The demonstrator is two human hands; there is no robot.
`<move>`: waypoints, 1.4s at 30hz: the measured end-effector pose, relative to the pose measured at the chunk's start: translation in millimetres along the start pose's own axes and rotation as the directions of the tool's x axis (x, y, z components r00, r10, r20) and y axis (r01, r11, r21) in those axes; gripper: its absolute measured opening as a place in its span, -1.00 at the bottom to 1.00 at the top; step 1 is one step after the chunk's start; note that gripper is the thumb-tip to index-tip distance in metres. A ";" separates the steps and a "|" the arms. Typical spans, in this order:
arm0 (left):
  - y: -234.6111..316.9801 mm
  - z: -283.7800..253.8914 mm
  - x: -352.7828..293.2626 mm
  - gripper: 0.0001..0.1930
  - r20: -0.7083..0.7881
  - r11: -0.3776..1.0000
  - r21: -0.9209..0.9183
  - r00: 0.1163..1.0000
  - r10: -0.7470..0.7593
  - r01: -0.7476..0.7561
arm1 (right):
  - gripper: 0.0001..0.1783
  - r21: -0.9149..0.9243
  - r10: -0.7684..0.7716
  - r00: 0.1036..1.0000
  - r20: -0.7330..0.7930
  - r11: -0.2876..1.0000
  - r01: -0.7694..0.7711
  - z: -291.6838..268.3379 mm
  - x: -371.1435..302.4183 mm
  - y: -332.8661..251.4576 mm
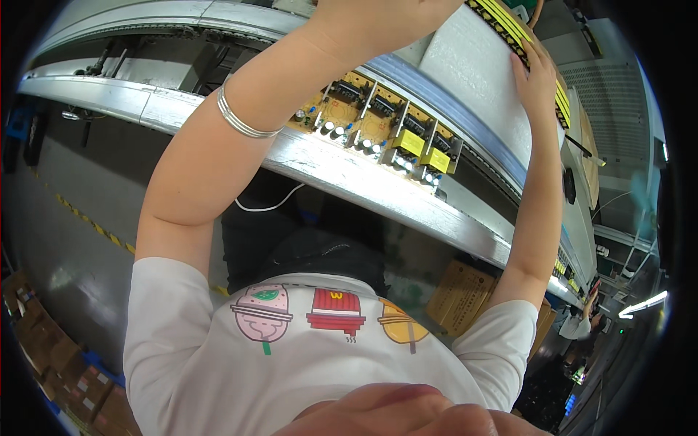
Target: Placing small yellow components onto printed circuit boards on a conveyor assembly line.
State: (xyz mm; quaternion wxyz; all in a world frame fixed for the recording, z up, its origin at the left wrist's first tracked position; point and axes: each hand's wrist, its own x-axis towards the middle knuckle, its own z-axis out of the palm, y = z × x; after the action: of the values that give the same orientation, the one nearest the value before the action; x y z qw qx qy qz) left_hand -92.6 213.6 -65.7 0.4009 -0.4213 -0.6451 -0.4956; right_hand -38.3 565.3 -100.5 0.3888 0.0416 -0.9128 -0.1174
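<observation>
My left hand [385, 27] reaches up to the top edge of the view, its arm crossing over the rail with silver bangles on it. The fingers are cut off by the frame, so what they hold or touch is hidden. Stretched out at the upper right, my right hand [536, 76] rests its parted fingers and thumb on a yellow-and-black strip [502, 20]. Below my left forearm sits a row of brown circuit boards [374, 125] with black parts, metal plates and small capacitors. Yellow block components [409, 142] stand at the row's right end.
A silver metal rail [363, 176] of the conveyor line runs across in front of my body. Beyond the boards lies a white foam-like surface [472, 76]. Cardboard boxes [459, 296] stand beneath the line at right. Another person [576, 325] is far off at right.
</observation>
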 end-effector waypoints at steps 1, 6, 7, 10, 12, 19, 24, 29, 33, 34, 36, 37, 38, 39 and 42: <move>-0.3 -2.5 -1.1 -0.87 0.001 1.000 0.004 1.000 -0.007 0.007 | -0.64 -0.021 0.005 1.000 0.015 1.000 -0.005 0.2 0.4 -4.9; -0.4 -5.9 -3.4 -0.86 0.033 0.999 0.015 0.999 -0.039 0.039 | -0.67 -0.155 0.063 0.993 0.097 0.987 -0.047 -18.4 -4.6 -22.1; -1.6 -4.3 -3.6 -0.86 0.050 0.999 0.015 0.998 -0.047 0.046 | -0.66 -0.143 0.035 0.998 0.057 0.989 -0.026 -21.7 -6.6 -22.0; -14.5 28.7 -6.6 -0.86 0.160 0.987 -0.060 0.978 -0.135 0.146 | -0.62 0.098 0.148 0.989 0.012 0.984 -0.148 -49.0 -12.0 -51.2; -38.8 51.3 -14.3 -0.85 0.343 0.932 -0.139 0.899 -0.273 0.336 | -0.62 0.357 0.171 0.975 0.143 0.910 -0.212 -64.8 -10.6 -97.5; -33.3 32.2 -16.9 -0.84 0.039 0.958 0.178 0.974 0.221 -0.224 | -0.70 0.682 -0.052 0.890 0.453 0.663 -0.308 -124.7 -29.6 -202.6; -44.9 69.7 -15.7 -0.83 0.251 0.925 -0.316 0.959 -0.130 0.209 | -0.74 0.659 -0.136 0.832 0.537 0.683 -0.314 -121.3 -36.8 -212.4; -40.3 70.6 -16.7 -0.83 0.156 0.975 -0.222 0.988 0.015 0.020 | -0.73 0.601 -0.153 0.830 0.536 0.759 -0.249 -124.7 -37.4 -215.6; -38.5 71.5 -15.3 -0.83 0.288 0.931 -0.295 0.949 -0.128 0.215 | -0.72 0.551 -0.113 0.696 0.709 0.705 -0.446 -129.7 -31.6 -219.7; -37.6 71.4 -15.1 -0.83 0.287 0.931 -0.296 0.949 -0.128 0.215 | -0.72 0.550 -0.113 0.696 0.709 0.706 -0.446 -131.1 -31.3 -218.9; -36.5 70.0 -15.1 -0.82 0.300 0.928 -0.289 0.943 -0.146 0.235 | -0.72 0.576 -0.143 0.690 0.709 0.682 -0.450 -134.5 -31.2 -215.9; -36.1 68.7 -15.0 -0.82 0.305 0.927 -0.284 0.940 -0.154 0.244 | -0.72 0.589 -0.159 0.689 0.708 0.670 -0.451 -136.0 -30.9 -214.0; -35.9 66.6 -14.7 -0.82 0.309 0.927 -0.278 0.937 -0.162 0.252 | -0.72 0.604 -0.176 0.688 0.705 0.658 -0.451 -137.0 -30.0 -212.0; -32.9 62.7 -13.4 -0.82 0.308 0.925 -0.289 0.939 -0.152 0.245 | -0.71 0.622 -0.183 0.685 0.705 0.623 -0.473 -137.4 -28.7 -207.2; -27.1 32.6 -17.4 -0.82 0.424 0.954 -0.137 0.887 -0.185 0.265 | -0.65 0.583 -0.067 0.768 0.638 0.694 -0.423 -127.6 -15.3 -176.3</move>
State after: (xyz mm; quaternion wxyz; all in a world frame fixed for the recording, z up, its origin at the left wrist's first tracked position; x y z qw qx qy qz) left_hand -115.6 238.7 -96.2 0.1554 -0.4735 -0.7082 -0.5001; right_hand 61.4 373.8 -69.2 0.0347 0.0499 -0.9609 0.2702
